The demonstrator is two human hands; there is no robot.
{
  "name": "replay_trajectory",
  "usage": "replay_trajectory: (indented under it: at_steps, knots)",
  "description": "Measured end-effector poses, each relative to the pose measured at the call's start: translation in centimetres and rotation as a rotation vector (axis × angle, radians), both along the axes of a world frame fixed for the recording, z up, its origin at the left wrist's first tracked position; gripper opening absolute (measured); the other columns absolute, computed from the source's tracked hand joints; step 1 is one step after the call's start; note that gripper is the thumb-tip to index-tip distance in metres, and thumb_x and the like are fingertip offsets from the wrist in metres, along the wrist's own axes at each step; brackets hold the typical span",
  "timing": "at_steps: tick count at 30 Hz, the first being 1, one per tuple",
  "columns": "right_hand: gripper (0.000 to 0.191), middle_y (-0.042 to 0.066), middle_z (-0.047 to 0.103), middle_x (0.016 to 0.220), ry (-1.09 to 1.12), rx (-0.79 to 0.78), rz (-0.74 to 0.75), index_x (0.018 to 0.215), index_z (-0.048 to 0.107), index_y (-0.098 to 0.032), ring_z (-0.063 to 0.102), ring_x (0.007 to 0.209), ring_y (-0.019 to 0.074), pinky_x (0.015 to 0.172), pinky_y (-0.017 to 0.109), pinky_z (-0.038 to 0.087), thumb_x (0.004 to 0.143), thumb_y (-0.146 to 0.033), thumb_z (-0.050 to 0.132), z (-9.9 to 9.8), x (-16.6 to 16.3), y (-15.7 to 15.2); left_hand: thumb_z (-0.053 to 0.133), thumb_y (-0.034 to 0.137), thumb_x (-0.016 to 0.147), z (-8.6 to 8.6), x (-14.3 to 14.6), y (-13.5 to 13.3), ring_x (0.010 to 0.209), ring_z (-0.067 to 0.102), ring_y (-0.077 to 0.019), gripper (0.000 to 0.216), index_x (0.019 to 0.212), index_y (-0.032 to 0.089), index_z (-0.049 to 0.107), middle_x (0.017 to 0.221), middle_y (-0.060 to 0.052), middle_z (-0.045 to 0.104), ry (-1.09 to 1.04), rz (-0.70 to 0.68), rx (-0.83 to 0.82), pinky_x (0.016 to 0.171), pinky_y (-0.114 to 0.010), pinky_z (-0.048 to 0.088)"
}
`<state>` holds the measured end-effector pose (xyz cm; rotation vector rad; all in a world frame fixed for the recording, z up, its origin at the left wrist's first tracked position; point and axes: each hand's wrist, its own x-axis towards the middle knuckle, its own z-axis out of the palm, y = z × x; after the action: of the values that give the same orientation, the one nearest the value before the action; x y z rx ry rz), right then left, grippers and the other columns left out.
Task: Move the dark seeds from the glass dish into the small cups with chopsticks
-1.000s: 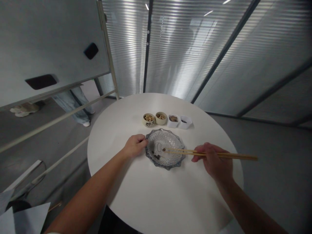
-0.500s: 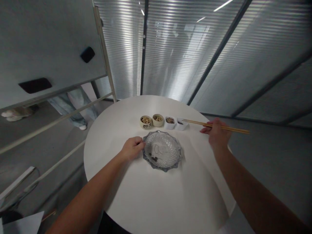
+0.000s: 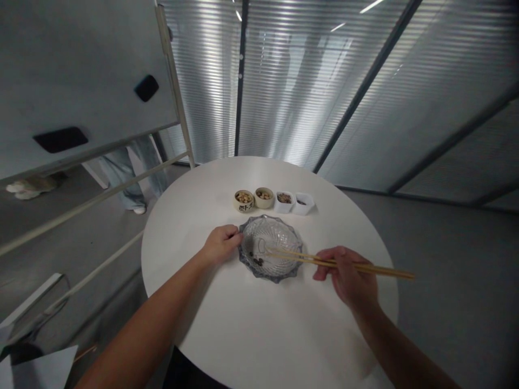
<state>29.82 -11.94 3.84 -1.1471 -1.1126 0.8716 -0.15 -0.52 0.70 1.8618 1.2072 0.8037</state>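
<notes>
A clear glass bowl (image 3: 279, 276) with a scalloped rim stands on the white table, and a few small dark pieces (image 3: 256, 260) lie in its left part. My left hand (image 3: 222, 243) pinches the bowl's left rim between thumb and fingers. In my right hand (image 3: 351, 275) is a pair of wooden chopsticks (image 3: 310, 258), pointing left. Their tips are apart over the inside of the bowl, near the dark pieces. Whether the tips touch the glass I cannot tell.
Behind the bowl, in a row, are two cream bowls (image 3: 244, 207) with nut-like pieces and two white dishes (image 3: 305, 205) with darker bits. The round table (image 3: 239, 329) has a whiteboard frame (image 3: 178, 86) at its left. A person's legs (image 3: 125, 178) show beyond it.
My right hand has brought the chopsticks from the rightmost white dish toward me and left, over the glass bowl. The left hand keeps its hold on the rim.
</notes>
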Motion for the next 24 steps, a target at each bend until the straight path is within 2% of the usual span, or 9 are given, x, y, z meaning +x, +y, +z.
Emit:
replay_trajectory:
  at_steps: [3,11,17,24]
  knots:
    - [0.040,0.004,0.068,0.054,-0.032,-0.029,0.056,0.076,0.072,-0.017,0.062,0.039,0.0174,0.041,0.029,0.052,0.090,-0.053,0.061,-0.3,-0.9,-0.7,0.050,0.038,0.083,0.0,0.0,0.0,0.059,0.038,-0.0109,0.032,0.059,0.019,0.043,0.059,0.004,0.038,-0.008,0.001,-0.006,0.054,-0.024,0.027]
    - [0.045,0.002,0.065,0.047,-0.275,-0.106,0.040,0.073,0.069,-0.019,0.062,0.041,0.0161,0.045,0.025,0.050,0.090,-0.059,0.058,0.4,-1.5,-0.2,0.050,0.038,0.083,-0.1,0.1,0.1,0.059,0.037,-0.0108,0.032,0.058,0.019,0.043,0.059,0.004,0.039,-0.004,0.001,0.013,0.055,-0.024,0.027]
    - [0.044,0.002,0.066,0.050,-0.356,-0.078,0.001,0.073,0.069,-0.020,0.062,0.043,0.0160,0.046,0.026,0.050,0.092,-0.057,0.056,-0.2,-1.5,-0.1,0.051,0.038,0.083,-0.2,0.1,0.1,0.058,0.036,-0.0109,0.032,0.058,0.019,0.043,0.059,0.004,0.038,-0.007,0.006,0.009,0.054,-0.024,0.026]
    - [0.042,0.001,0.064,0.047,-0.383,-0.045,0.042,0.075,0.069,-0.019,0.061,0.043,0.0163,0.048,0.027,0.051,0.094,-0.054,0.054,0.1,-2.1,-0.3,0.050,0.038,0.082,-0.1,0.1,0.0,0.059,0.037,-0.0110,0.031,0.058,0.019,0.044,0.059,0.004,0.039,-0.002,0.011,0.000,0.054,-0.024,0.027]
